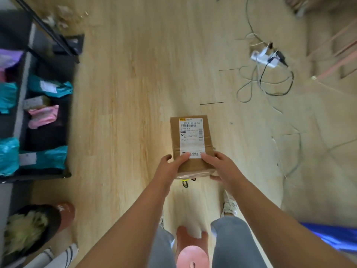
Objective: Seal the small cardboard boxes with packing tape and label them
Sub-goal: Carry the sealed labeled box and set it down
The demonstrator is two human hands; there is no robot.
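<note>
Looked to be at the tail of one cycle: held up a small cardboard box [193,164] already bearing a printed shipping label [191,138] on its top face and showing glossy packing tape [193,173] across its near end. Judged it sealed and labelled, with setting it aside as the step in hand. Guessed at the dark shelf [48,132] on the left, stocked with teal mailer bags [50,86] and a pink one [43,116], as a likely place for it, but could not tell for certain. Called next for a steady turn, a level lowering onto a free spot with the label face up, a release by both hands, then a reach for another unsealed box.

Held the box in the air over the wooden floor [125,113], out in front of the body, with its long axis pointing away. Reached forward with both forearms, converging on the near end. Clasped the near left corner with the left hand [170,167], with the thumb laid on top at the label's lower edge, one finger beside the left edge and the rest tucked under, out of sight. Mirrored that with the right hand [222,167], thumb on top by the label's lower right corner and fingers wrapped round the side and underneath. Kept each grip closed snugly on the cardboard, with nothing else in either. Glimpsed something yellow and black just under the near end, too small to identify. Noted a power strip [266,57] and loose cables well apart on the floor, far right.
</note>
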